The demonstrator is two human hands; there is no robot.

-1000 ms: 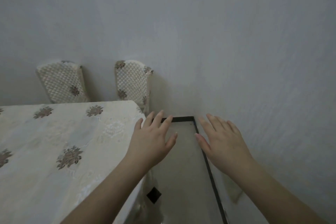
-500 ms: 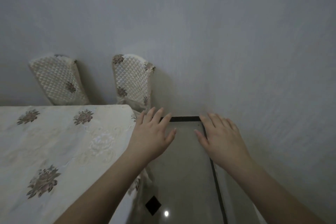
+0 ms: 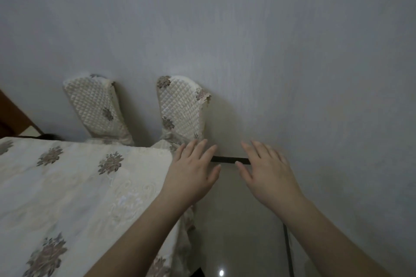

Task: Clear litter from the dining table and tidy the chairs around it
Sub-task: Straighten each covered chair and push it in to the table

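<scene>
A dining table (image 3: 74, 189) under a cream cloth with brown flower motifs fills the lower left. Two chairs with quilted cream covers stand at its far side against the wall: the right chair (image 3: 180, 110) and the left chair (image 3: 96, 108). My left hand (image 3: 191, 173) is held out with straight fingers beside the table's far right corner, its fingertips near the right chair's seat. My right hand (image 3: 267, 173) is stretched out flat over the floor, apart from the chair. Both hands hold nothing. No litter shows on the visible cloth.
A grey wall (image 3: 292, 74) runs close along the right and back. Between table and wall lies a narrow strip of glossy floor (image 3: 236, 231) with a dark border. A brown wooden piece (image 3: 13, 117) shows at the far left edge.
Both hands have moved forward towards the right chair, and the view has come closer to the chairs. The hands stay open and empty.
</scene>
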